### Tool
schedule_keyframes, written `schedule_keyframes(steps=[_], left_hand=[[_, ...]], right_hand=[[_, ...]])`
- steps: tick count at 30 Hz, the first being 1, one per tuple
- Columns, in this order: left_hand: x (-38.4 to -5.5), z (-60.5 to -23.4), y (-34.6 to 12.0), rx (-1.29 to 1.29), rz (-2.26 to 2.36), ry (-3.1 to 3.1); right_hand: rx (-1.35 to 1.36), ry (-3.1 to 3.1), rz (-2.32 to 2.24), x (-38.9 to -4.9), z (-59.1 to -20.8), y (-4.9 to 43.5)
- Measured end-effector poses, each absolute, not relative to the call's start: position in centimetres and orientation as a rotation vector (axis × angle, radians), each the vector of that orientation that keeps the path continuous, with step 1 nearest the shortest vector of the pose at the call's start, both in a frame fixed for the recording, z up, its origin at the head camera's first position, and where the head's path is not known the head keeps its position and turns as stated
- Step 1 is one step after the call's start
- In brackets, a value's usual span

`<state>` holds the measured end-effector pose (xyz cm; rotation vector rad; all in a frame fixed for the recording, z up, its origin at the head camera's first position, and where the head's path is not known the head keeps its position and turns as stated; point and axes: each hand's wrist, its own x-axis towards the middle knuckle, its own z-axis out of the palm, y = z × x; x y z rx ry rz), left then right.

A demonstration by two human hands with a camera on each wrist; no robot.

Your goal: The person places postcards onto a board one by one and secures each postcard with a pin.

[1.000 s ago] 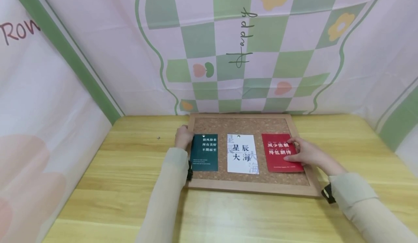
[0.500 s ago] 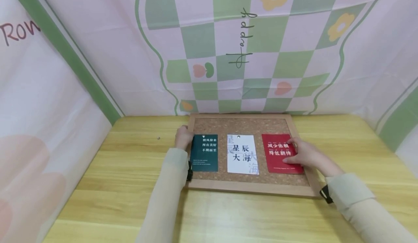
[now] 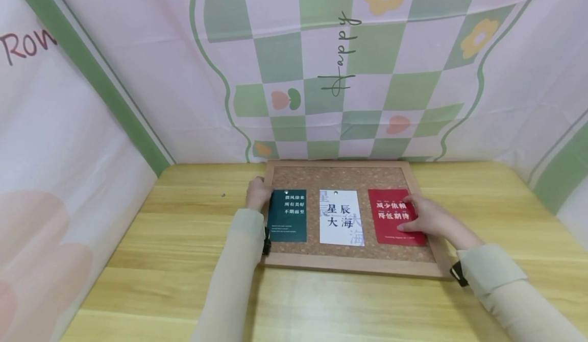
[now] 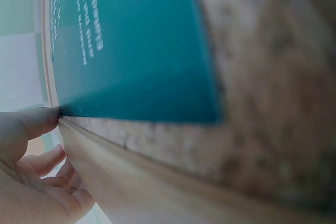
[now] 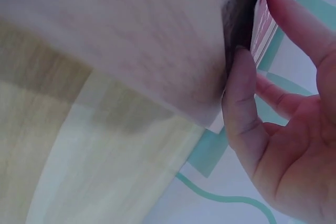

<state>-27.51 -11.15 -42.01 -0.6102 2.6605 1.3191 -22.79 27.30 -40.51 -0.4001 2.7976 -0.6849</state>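
Observation:
A wood-framed corkboard [image 3: 358, 265] lies on the table against the backdrop. On it, from left to right, are a dark green card [image 3: 288, 222], a white card [image 3: 341, 232] and a red card [image 3: 388, 228], all with printed text. Small silver pins sit at the top of the green and white cards. My left hand [image 3: 258, 194] grips the frame's left side, its thumb [image 4: 39, 120] at the edge of the green card. My right hand [image 3: 434, 218] pinches the red card's right edge; in the right wrist view, one finger [image 5: 241, 98] reaches in beside the frame.
A tiny silver pin [image 3: 223, 195] lies on the yellow wooden table [image 3: 184, 260], left of the corkboard. A patterned cloth backdrop [image 3: 321, 127] rises behind the table's far edge, and another cloth [image 3: 69, 178] hangs on the left.
My right hand and wrist have shifted slightly left over the red card. The left hand and the corkboard have stayed in place.

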Motion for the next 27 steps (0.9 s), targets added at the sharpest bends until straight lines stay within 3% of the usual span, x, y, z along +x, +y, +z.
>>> schedule_keyframes(steps=[27], left_hand=[[-27.74,-42.3,-11.26,-0.605,1.315,2.683]], right_hand=[[-0.429,2.828,-0.634,-22.93,-40.65,27.57]])
